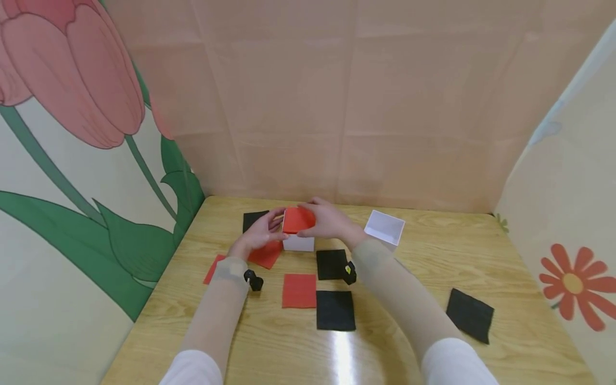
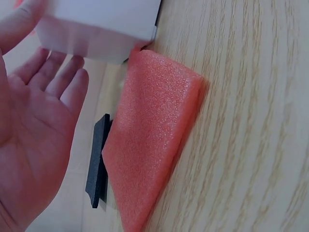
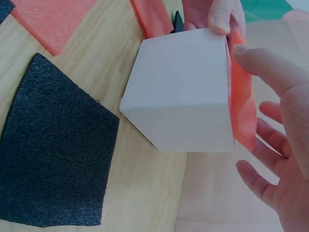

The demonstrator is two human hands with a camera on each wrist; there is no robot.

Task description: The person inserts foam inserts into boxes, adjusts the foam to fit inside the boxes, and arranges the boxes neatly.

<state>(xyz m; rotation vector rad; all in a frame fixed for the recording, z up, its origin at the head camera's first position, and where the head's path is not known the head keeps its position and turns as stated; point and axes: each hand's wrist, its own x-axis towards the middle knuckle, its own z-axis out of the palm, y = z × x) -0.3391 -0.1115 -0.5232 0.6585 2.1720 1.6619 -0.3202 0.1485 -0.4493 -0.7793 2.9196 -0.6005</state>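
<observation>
A white box (image 1: 298,243) stands near the back of the table, with a red foam sheet (image 1: 297,218) lying over its open top. My right hand (image 1: 332,220) pinches that sheet, thumb at the front edge and fingers toward the back. In the right wrist view the sheet (image 3: 243,96) bends along the box mouth. My left hand (image 1: 260,232) is at the box's left side, fingers fairly straight and thumb resting at the front upper edge. The left wrist view shows its fingertips right at the box wall (image 2: 91,43). Beneath the left hand lies another red foam sheet (image 2: 149,116).
A white open box part (image 1: 385,227) sits to the right. In front lie a red sheet (image 1: 299,291) and black sheets (image 1: 331,264), (image 1: 335,311). Another black sheet (image 1: 470,315) is far right, one black sheet (image 1: 254,219) back left, and a red piece (image 1: 213,269) by the left forearm.
</observation>
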